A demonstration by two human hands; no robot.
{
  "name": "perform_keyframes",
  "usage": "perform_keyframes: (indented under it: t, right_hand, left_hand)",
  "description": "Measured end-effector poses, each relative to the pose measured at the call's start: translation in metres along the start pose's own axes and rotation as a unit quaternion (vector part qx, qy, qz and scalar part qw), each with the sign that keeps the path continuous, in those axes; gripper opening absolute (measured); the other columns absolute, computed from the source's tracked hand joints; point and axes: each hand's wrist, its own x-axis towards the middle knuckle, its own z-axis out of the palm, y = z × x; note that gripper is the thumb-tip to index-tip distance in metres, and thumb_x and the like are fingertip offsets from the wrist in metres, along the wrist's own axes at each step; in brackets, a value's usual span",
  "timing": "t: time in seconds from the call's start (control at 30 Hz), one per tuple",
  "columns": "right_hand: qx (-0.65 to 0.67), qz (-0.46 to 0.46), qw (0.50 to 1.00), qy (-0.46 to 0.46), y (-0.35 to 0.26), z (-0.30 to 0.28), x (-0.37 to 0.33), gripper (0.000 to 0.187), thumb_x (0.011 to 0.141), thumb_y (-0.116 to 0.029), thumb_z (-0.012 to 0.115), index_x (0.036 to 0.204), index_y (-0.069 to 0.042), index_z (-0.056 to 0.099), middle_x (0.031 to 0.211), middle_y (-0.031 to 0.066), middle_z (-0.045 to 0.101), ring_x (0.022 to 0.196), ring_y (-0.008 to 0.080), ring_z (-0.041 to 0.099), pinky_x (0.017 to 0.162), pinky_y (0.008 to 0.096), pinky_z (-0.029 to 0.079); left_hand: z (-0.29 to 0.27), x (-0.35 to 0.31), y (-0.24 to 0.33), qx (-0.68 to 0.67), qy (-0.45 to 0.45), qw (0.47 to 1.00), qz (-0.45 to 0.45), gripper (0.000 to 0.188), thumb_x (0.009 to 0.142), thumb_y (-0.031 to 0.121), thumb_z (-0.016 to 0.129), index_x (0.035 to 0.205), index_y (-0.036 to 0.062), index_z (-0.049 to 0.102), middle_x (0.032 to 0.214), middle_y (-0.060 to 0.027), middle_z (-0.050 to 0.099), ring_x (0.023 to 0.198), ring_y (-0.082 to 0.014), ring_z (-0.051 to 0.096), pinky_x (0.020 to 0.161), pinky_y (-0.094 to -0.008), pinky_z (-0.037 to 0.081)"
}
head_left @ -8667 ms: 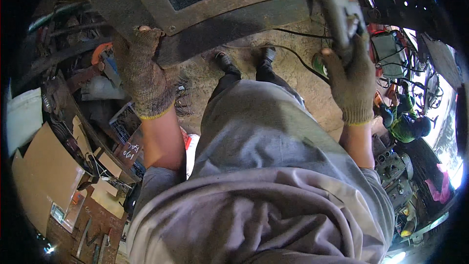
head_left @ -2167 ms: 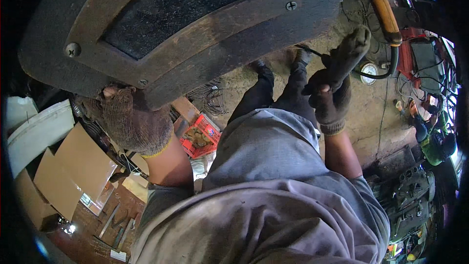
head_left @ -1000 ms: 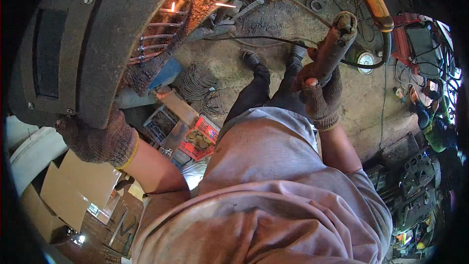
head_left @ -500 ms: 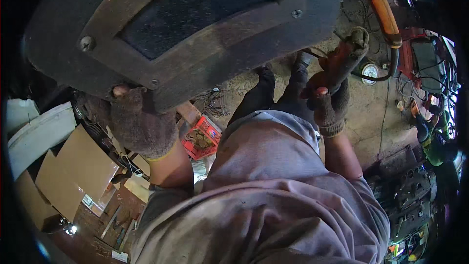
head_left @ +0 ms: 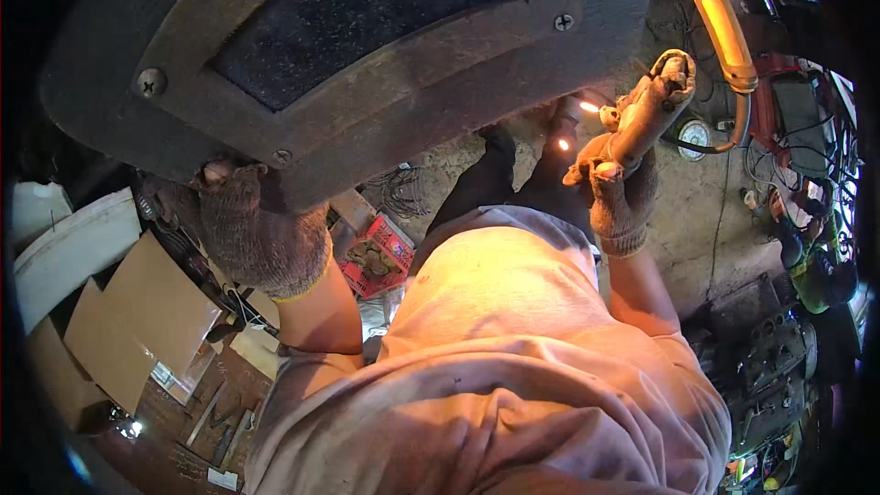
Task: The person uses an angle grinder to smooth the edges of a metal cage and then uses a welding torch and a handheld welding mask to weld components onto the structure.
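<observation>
My left hand (head_left: 261,229), in a dirty knit glove, grips the lower left edge of a dark welding shield (head_left: 412,119). Its thumb shows at the rim and the other fingers are hidden. A dark glass window (head_left: 367,27) is screwed into the shield, which fills the upper view. My right hand (head_left: 623,192), also gloved, is closed round a stubby brown cylindrical handle (head_left: 646,124), just below the shield's right end. Two small glowing spots show left of this handle. What lies behind the shield is hidden. Orange light falls on my shirt and right hand.
At the upper right hangs an orange curved handle (head_left: 720,18) with a dark cable looping down. A round white dial (head_left: 695,137) and a red machine (head_left: 779,110) are beyond. Cardboard (head_left: 142,312) and a red box (head_left: 378,257) lie left. Another person (head_left: 816,266) crouches at far right.
Bright orange light now covers my shirt, right hand and the orange handle, and glowing spots have appeared near the right hand. The shield and both hands have barely shifted.
</observation>
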Motion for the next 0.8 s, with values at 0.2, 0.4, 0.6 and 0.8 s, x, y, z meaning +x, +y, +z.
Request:
perform_keyframes:
  t: [0.2,0.4,0.6,0.8]
  right_hand:
    - [0.056,0.102,0.992,0.057,-0.002,-0.001,-0.006,0.067,0.081,-0.036,0.077,0.127,0.004,0.047,0.086,0.0051,0.061,0.071,0.0121,0.06,0.062,0.0243,0.051]
    - [0.228,0.131,0.96,0.098,0.017,-0.014,-0.013,0.065,0.085,-0.027,0.073,0.132,0.004,0.04,0.109,0.0136,0.059,0.08,0.0194,0.063,0.069,0.0296,0.054]
    - [0.017,0.054,0.998,0.033,-0.006,0.012,-0.005,0.072,0.081,-0.041,0.076,0.126,0.007,0.047,0.079,0.0043,0.06,0.068,0.0105,0.058,0.061,0.0256,0.049]
    - [-0.039,0.05,0.998,0.015,-0.011,0.013,-0.003,0.074,0.084,-0.046,0.071,0.126,0.008,0.044,0.08,0.0051,0.06,0.065,0.0113,0.058,0.058,0.027,0.048]
  left_hand:
    - [0.001,0.018,0.018,-0.048,0.07,0.996,0.001,0.048,0.089,0.03,0.067,0.123,-0.0017,0.054,0.123,-0.0219,0.058,0.112,-0.0423,0.059,0.094,-0.0561,0.048]
    - [-0.006,0.027,0.022,-0.054,0.056,0.997,0.001,0.045,0.086,0.019,0.069,0.121,-0.0047,0.054,0.123,-0.0242,0.057,0.11,-0.0399,0.06,0.094,-0.0529,0.049]
    - [-0.008,0.024,0.018,-0.033,0.046,0.998,-0.001,0.045,0.086,0.021,0.069,0.121,-0.0037,0.055,0.123,-0.0236,0.057,0.11,-0.0393,0.06,0.094,-0.0524,0.049]
    - [-0.011,0.024,0.021,-0.034,0.046,0.998,0.005,0.046,0.086,0.023,0.069,0.121,-0.0028,0.055,0.123,-0.0229,0.058,0.11,-0.0387,0.06,0.094,-0.052,0.049]
